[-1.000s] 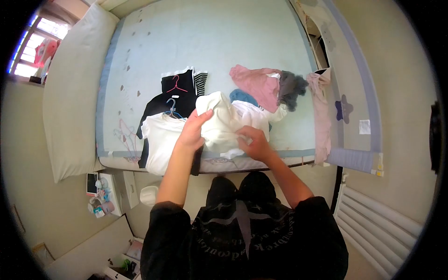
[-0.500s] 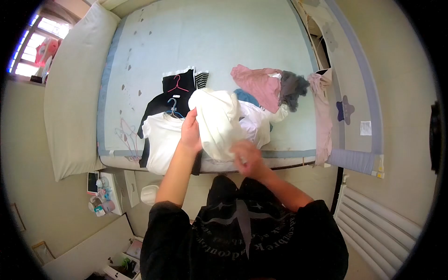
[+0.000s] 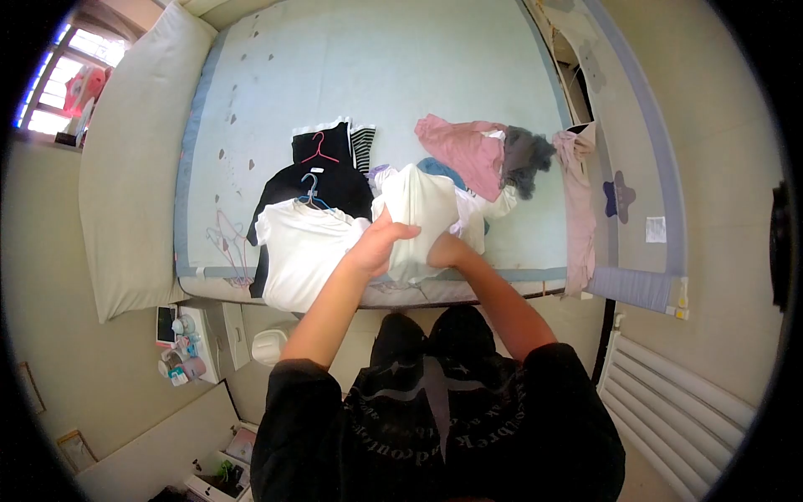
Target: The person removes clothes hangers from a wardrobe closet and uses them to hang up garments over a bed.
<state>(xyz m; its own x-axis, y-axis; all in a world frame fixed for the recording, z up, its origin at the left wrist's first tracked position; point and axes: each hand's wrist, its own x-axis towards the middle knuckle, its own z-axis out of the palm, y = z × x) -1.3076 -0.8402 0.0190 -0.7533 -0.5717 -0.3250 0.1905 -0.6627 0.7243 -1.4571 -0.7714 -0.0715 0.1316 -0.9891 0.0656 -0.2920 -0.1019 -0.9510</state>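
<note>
A white garment [image 3: 422, 205] is bunched up in front of me, above the near edge of the bed. My left hand [image 3: 383, 244] grips its left side, thumb lying across the front of the cloth. At the garment's lower right, my right hand [image 3: 447, 251] reaches into or behind the fabric, its fingers hidden. Left of my hands lies a white T-shirt [image 3: 305, 251] with a blue hanger [image 3: 310, 194] at its neck. Beneath and beyond it are a black top [image 3: 276, 194] and another dark garment with a pink hanger [image 3: 319, 149].
A pile to the right holds a pink garment [image 3: 468, 155] and a dark grey one [image 3: 525, 159]. Pink and white hangers [image 3: 227, 243] lie at the bed's left. A padded rail [image 3: 640, 284] lines the right side; a white radiator [image 3: 669, 402] stands at lower right.
The white garment has moved right and is bunched differently. My left hand has shifted right and down with it. My right hand has gone from beside the cloth to partly hidden by it.
</note>
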